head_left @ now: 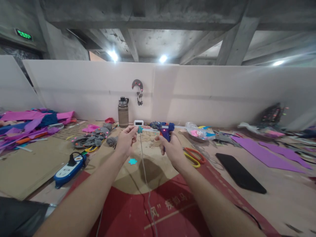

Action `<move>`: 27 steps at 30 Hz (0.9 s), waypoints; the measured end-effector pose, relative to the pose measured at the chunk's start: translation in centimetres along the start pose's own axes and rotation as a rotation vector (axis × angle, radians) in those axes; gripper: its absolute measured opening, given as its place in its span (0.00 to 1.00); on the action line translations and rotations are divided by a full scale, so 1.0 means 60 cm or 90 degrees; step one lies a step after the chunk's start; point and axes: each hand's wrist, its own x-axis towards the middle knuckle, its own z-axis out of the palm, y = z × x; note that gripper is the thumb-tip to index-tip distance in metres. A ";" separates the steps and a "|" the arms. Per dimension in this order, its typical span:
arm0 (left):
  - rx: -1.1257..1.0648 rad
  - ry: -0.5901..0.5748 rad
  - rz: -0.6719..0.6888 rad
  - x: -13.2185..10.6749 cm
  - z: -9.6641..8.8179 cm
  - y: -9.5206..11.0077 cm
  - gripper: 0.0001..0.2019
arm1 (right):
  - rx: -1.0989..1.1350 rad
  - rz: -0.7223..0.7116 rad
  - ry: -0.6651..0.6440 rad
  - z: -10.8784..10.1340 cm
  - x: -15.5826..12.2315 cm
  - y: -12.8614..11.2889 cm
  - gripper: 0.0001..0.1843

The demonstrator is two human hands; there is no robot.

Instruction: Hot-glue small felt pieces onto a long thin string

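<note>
My left hand is raised over the table and pinches a small teal felt piece from which a thin grey string hangs down. My right hand is wrapped round the grip of a blue hot glue gun, its nozzle pointing left toward the teal piece, a red light glowing on its body. The two hands are close together, a short gap between them. A second teal flower-shaped felt piece lies on the cardboard below my left hand.
Orange and yellow scissors lie right of my right hand. A black phone rests further right. A blue and white power strip lies at left. Grey felt scraps, a water bottle, purple felt sheets and a white partition wall surround.
</note>
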 end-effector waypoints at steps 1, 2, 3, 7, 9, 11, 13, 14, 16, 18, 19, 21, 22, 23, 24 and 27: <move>-0.002 -0.009 -0.010 -0.001 0.002 0.000 0.14 | 0.015 0.060 -0.020 -0.001 0.008 0.011 0.13; -0.002 -0.023 -0.019 -0.003 0.004 -0.001 0.14 | 0.007 0.109 -0.028 -0.003 0.015 0.023 0.11; -0.002 -0.040 -0.027 -0.005 0.006 -0.002 0.14 | -0.019 0.152 -0.047 -0.005 0.021 0.036 0.09; 0.029 -0.078 -0.030 -0.011 0.013 -0.008 0.13 | -0.293 0.157 -0.065 -0.017 0.034 0.077 0.10; 0.060 -0.070 -0.008 -0.014 0.015 -0.012 0.12 | -0.424 0.046 0.021 -0.023 0.034 0.081 0.12; 0.103 -0.051 0.032 -0.018 0.018 -0.013 0.10 | -0.452 -0.049 0.095 -0.021 0.030 0.070 0.12; 0.160 -0.028 0.079 -0.025 0.023 -0.011 0.08 | -0.355 -0.064 0.092 -0.010 0.022 0.049 0.10; 0.193 -0.018 0.101 -0.030 0.026 -0.010 0.08 | -0.260 -0.036 0.056 -0.001 0.017 0.037 0.10; 0.250 -0.009 0.138 -0.039 0.032 -0.005 0.06 | -0.021 0.025 -0.026 0.020 0.005 0.015 0.12; 0.289 -0.010 0.177 -0.047 0.037 -0.001 0.04 | 0.191 0.096 -0.088 0.040 -0.006 0.001 0.15; 0.298 -0.009 0.183 -0.049 0.039 0.000 0.04 | 0.238 0.109 -0.097 0.046 -0.010 -0.002 0.16; 0.298 -0.002 0.178 -0.050 0.039 0.000 0.05 | 0.237 0.104 -0.076 0.051 -0.015 -0.003 0.18; 0.292 -0.002 0.166 -0.048 0.038 -0.001 0.06 | 0.202 0.084 -0.058 0.050 -0.016 -0.002 0.18; 0.283 -0.005 0.151 -0.046 0.037 -0.003 0.07 | 0.158 0.057 -0.042 0.048 -0.017 -0.002 0.16; 0.271 -0.011 0.136 -0.044 0.036 -0.006 0.08 | 0.113 0.026 -0.031 0.044 -0.017 -0.003 0.13; 0.215 -0.037 0.087 -0.039 0.035 -0.014 0.10 | 0.009 -0.062 -0.016 0.033 -0.019 -0.012 0.08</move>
